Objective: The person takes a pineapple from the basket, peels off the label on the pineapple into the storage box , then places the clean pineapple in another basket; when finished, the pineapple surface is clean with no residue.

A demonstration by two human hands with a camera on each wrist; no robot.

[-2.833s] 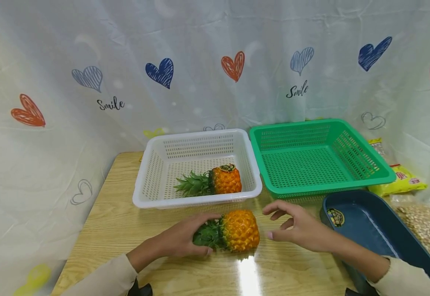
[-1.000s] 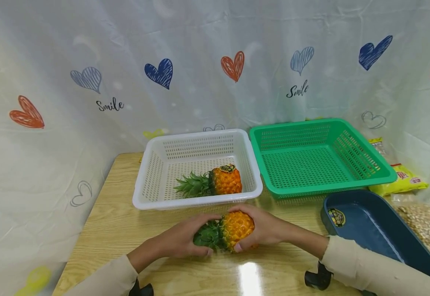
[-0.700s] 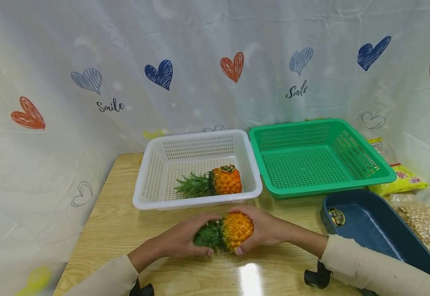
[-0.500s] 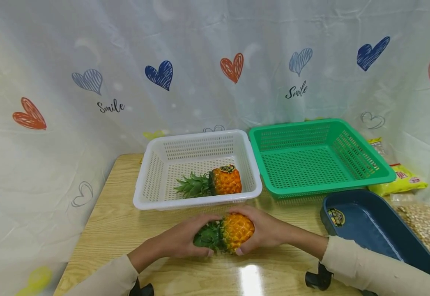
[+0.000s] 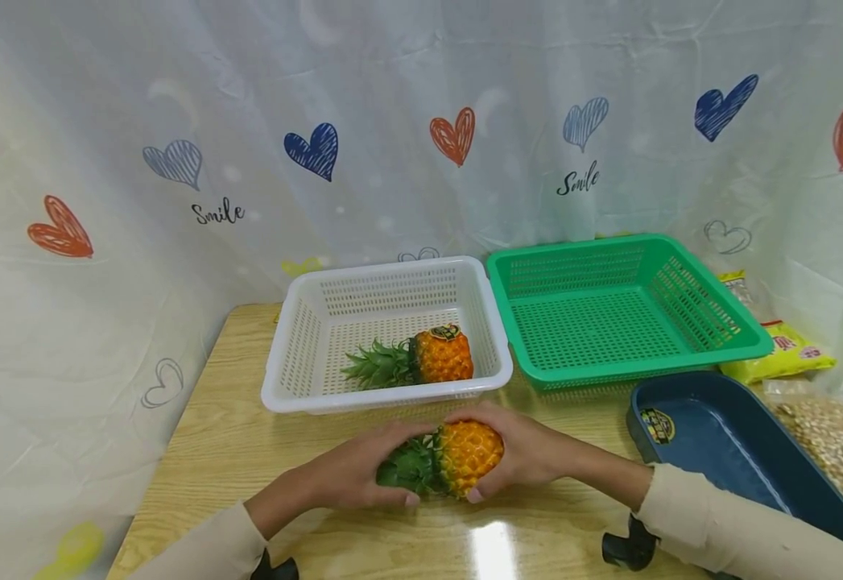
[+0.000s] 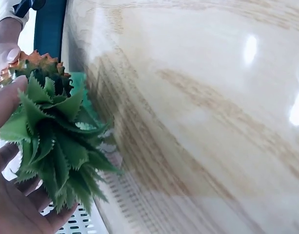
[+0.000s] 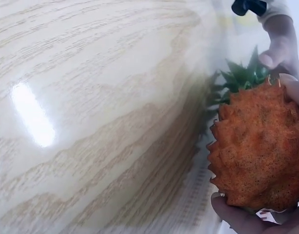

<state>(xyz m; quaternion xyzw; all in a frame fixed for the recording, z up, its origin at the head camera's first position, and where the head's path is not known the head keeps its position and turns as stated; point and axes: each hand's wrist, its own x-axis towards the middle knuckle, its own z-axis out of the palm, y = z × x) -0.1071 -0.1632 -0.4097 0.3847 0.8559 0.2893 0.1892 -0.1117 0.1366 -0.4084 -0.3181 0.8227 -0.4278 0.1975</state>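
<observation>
A small pineapple [image 5: 470,457] lies on its side on the wooden table, its leafy crown pointing left. My left hand [image 5: 352,475] curls round the green crown, thumb on the near side; in the left wrist view, the crown's leaves [image 6: 59,146] fan out between thumb and fingers. Round the fruit's base end, my right hand [image 5: 526,453] grips the orange body. That body [image 7: 261,146] shows rough and spiky in the right wrist view, with fingers above and below it. A second pineapple [image 5: 444,357] with a dark label lies in the white basket [image 5: 385,399] beyond.
A green basket [image 5: 642,366] stands right of the white one. At the right lie a dark blue tray [image 5: 725,439] with a sticker, a yellow packet [image 5: 779,358] and a clear bag of grains [image 5: 837,443]. A white curtain with hearts [image 5: 363,209] hangs behind the table.
My right hand has come in from the right and taken hold of the pineapple's body. The left hand stays round the crown. Over the last half second the pineapple has barely shifted.
</observation>
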